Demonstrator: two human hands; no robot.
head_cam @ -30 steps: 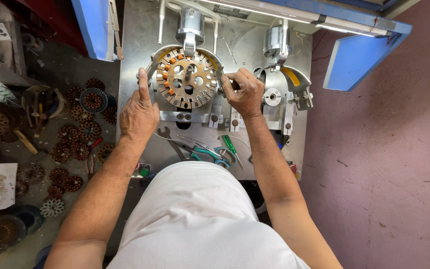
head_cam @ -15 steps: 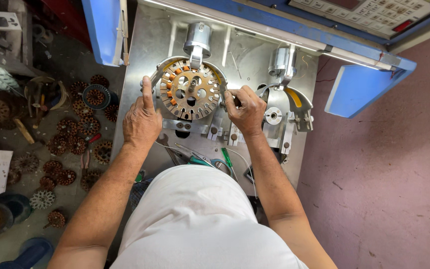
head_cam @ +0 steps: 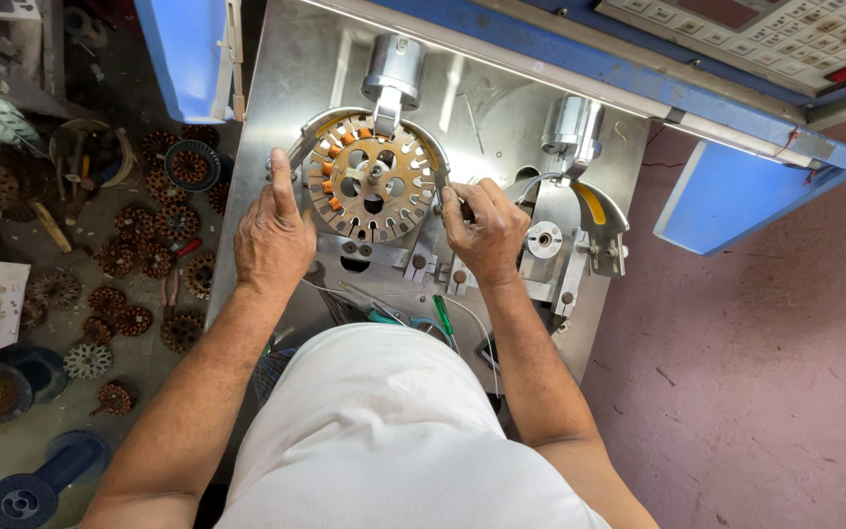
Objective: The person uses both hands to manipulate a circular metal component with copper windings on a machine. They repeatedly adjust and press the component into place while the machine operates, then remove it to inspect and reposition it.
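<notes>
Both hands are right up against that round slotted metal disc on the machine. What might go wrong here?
1. The left hand and right hand flank the slotted disc; if it turned, fingers might get caught.
2. The hand tools loose on the metal plate near the person's lap may slide off.

Bright, even daylight fills the scene. The steel plate [head_cam: 501, 118] throws pale glare, shadows stay soft, and edges bend slightly.

Right hand [head_cam: 487, 230] covers whatever its fingers pinch at the slotted stator disc [head_cam: 372, 178] rim. Control panel [head_cam: 766, 34] cut off by top edge; tools under the torso mostly hidden.
</notes>
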